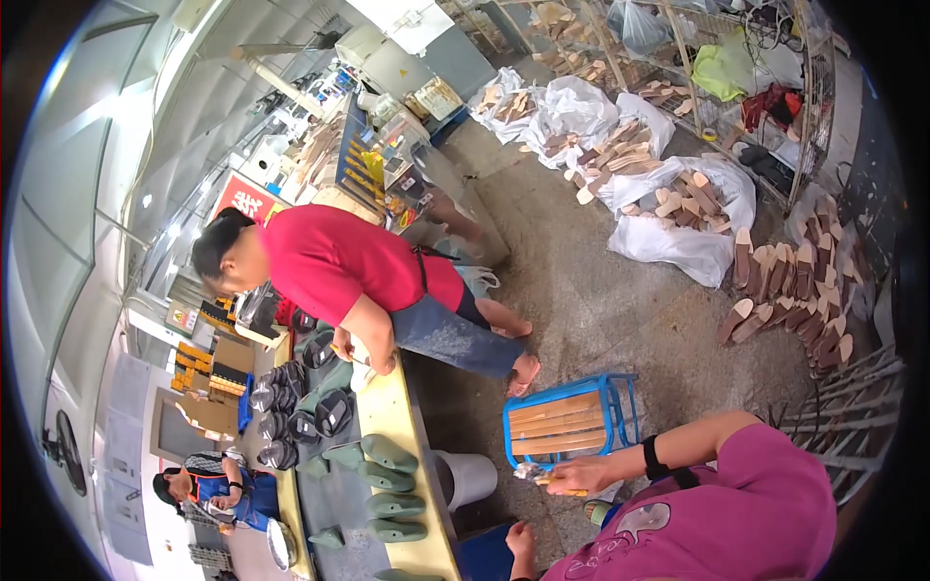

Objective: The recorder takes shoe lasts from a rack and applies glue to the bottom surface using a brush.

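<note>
My right hand (579,475), with a black band at the wrist, is closed around a small brush (529,472) with a yellow handle and a pale, bristly end. The brush is in the air near a low blue-framed stool (555,424) with wooden slats. Lower down, my left hand (521,540) is curled into a loose fist, and no object shows in it. It is close to the yellow edge of a long workbench (418,494). On that bench lie several green shoe lasts (396,505), apart from both hands.
A co-worker in a red shirt (329,257) leans over the bench beside black sandals (334,412). Another person (254,492) works across it. A white bucket (469,478) stands by the bench. White sacks of insoles (678,208) and rows of brown insoles (790,281) lie on the floor.
</note>
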Motion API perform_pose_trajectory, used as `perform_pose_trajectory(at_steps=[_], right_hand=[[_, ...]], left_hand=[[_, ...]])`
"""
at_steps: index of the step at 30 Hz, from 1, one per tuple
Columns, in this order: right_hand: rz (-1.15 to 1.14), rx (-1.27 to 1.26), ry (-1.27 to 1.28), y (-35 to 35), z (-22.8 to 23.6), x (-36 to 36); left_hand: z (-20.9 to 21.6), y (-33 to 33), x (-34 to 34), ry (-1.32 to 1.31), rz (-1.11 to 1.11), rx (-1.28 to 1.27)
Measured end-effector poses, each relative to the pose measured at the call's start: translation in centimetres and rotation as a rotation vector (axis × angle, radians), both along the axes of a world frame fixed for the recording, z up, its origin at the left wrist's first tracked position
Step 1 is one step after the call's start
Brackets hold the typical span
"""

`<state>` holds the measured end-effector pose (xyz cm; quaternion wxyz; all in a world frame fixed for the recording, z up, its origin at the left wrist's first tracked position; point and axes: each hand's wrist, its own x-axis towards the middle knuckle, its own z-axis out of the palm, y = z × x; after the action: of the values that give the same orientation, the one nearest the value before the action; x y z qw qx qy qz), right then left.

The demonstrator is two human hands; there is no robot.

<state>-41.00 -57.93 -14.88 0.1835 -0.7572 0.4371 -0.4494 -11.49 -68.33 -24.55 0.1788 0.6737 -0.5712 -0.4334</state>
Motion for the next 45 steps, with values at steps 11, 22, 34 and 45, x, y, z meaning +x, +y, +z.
perform_pose_trajectory(at_steps=[11, 22, 34, 45], right_hand=[[-0.256, -0.12, -0.14, 3.9, -0.3, -5.3], [-0.294, -0.053, -0.143, 4.2, -2.8, -7.2], [-0.339, 0.38, 0.029, 5.1, -8.8, -12.2], [-0.417, 0.557, 0.167, 3.0, -10.7, -12.4]], left_hand=[[4.2, 0.3, -9.8, -0.122, -0.207, 0.462], [4.3, 1.0, -13.1, -0.092, -0.307, 0.482], [-2.2, 3.1, -8.4, 0.142, -0.061, 0.488], [-2.4, 3.6, -2.0, 0.075, -0.04, 0.436]])
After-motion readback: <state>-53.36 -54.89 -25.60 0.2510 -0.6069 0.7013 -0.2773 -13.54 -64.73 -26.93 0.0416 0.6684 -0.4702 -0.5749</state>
